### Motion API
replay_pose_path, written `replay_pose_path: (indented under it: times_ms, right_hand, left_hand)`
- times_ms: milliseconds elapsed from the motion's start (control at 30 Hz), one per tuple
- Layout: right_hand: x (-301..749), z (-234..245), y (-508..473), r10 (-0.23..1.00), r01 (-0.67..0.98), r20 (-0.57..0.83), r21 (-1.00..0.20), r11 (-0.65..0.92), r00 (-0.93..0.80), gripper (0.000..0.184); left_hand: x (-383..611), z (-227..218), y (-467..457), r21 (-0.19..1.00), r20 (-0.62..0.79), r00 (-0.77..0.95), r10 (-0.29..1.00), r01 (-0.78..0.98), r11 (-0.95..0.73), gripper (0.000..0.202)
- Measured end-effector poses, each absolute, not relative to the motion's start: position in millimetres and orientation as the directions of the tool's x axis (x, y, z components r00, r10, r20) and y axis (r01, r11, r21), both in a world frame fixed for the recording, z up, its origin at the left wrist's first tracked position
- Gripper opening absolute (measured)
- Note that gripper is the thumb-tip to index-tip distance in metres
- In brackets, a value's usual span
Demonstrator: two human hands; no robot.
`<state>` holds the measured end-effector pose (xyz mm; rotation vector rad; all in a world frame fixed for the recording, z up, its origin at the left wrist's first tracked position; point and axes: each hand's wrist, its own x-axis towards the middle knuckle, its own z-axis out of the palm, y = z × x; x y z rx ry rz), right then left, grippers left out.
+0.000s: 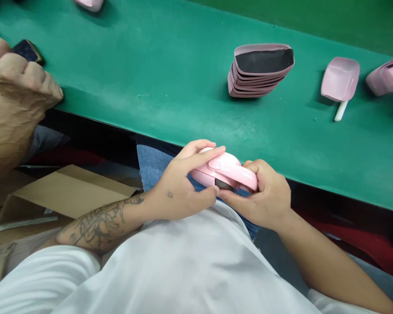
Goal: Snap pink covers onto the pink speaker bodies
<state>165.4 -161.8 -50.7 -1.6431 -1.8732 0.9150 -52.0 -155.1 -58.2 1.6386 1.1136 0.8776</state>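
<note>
A glossy pink plastic case with a curved strap-like handle [231, 168] is held between both hands, just off the near edge of the green table. My left hand [183, 181] grips its left end, fingers over the top and thumb against the lower side. The other end is in my right hand [265, 194], with the thumb beneath and the fingers curled around the handle's tip. A dark part shows in the gap between the handle and the body. My palms hide some of the case's underside.
On the green table [150, 78] stands a stack of pink dark-lined sleeves [262, 72]. A pink shallow cup [340, 78] with a white stick [340, 111] lies farther right, near more pink parts [388, 76]. Another person's fist [24, 78] rests at left, by a phone [28, 51]. Below is a cardboard box [75, 187].
</note>
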Motion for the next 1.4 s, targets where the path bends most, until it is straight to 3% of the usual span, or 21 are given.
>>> replay_pose_path:
  times_ms: [333,567,767,967,1267,1400]
  right_hand:
    - [170,-47,-162,0.951,0.612,-0.224,-0.789,-0.048,-0.214,0.044]
    - [170,-35,-162,0.938,0.579,-0.268,-0.809,-0.096,-0.219,0.042]
    - [167,-16,-161,0.952,0.635,-0.28,-0.76,-0.141,-0.125,0.014]
    - [169,-13,-161,0.949,0.539,-0.313,-0.805,-0.249,-0.029,0.029]
    - [158,-18,-160,0.975,0.54,-0.218,-0.815,-0.21,0.051,0.04]
    - [157,-23,-159,0.968,0.513,-0.241,-0.824,-0.24,0.067,0.048]
  left_hand:
    - [-51,-63,-165,0.936,0.079,0.291,0.954,0.308,-0.171,0.075]
    - [-45,-62,-164,0.865,0.215,0.363,0.907,0.36,-0.349,0.082]
    - [-36,-56,-158,0.814,0.271,0.392,0.879,0.393,-0.427,0.093]
    - [-36,-58,-162,0.817,0.314,0.319,0.894,0.389,-0.426,0.097]
    - [-26,-62,-167,0.754,0.438,0.198,0.877,0.451,-0.478,0.098]
    - [-26,-66,-166,0.716,0.468,0.185,0.864,0.494,-0.494,0.092]
